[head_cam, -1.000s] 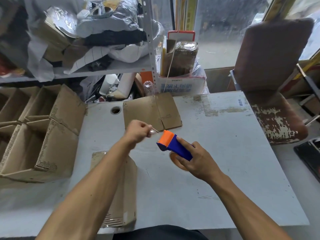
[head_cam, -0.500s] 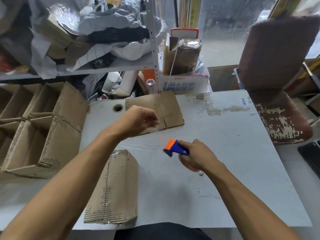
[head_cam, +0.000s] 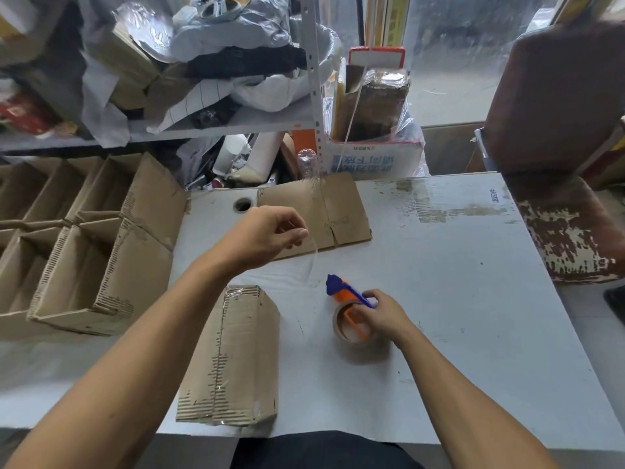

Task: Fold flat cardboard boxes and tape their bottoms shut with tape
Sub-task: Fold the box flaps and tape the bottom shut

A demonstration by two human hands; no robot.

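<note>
On the near half of the desk (head_cam: 439,299) the taping step is under way: the left hand (head_cam: 267,236) is hovering above the far middle with fingers and thumb curled, pinching the free end of a clear tape strip (head_cam: 313,257) that is arcing down toward the tape dispenser (head_cam: 350,311). The right hand (head_cam: 382,314) is resting on that blue-and-orange dispenser and its roll, fingers curled round the handle, holding it down on the desk just right of centre. Judging from this, a length of tape is being drawn out for a box bottom. One folded box (head_cam: 233,357) is lying on its side at the near left, just left of the dispenser, with shiny tape already showing along its seam. The next move probably calls for bringing the strip over a seam, pressing it flat, and cutting it at the dispenser's blade without letting the loose strip curl onto itself. Counting: one dispenser, one folded box on the desk, one flat cardboard sheet (head_cam: 314,211) at the far edge, and at least three open boxes (head_cam: 101,272) stacked off the left side, though how many more are sitting behind them I cannot tell.
</note>
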